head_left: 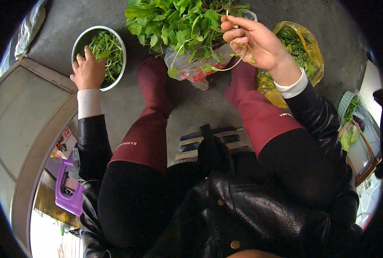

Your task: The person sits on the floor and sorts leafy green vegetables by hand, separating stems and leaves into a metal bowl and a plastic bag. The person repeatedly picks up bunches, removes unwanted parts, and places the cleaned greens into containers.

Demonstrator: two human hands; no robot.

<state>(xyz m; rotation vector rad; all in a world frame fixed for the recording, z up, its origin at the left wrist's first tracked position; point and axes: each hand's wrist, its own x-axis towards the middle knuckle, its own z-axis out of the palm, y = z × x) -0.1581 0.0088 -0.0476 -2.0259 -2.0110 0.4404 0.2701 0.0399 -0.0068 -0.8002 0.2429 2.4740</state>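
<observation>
My left hand (89, 71) is at the near left side of a white-rimmed bowl (124, 60). Its fingers are spread over the rim and the picked greens (112, 51) inside; the thumb is hard to make out. At the upper right my right hand (260, 45) is raised, fingertips pinched on a thin leafy stem (225, 69). A pale end sticks up above those fingers, and the stem curves down and left to a small leaf. Beyond my feet lies a big heap of leafy greens (174, 21) on a clear plastic bag (202, 73) with red print.
A yellow plastic bag (315, 47) of cut greens sits right of my right foot. Farther right stands a basket (342, 105) with vegetables. A pale panel with a raised edge (49, 75) borders the left, near a purple plastic item (64, 193). The floor is grey.
</observation>
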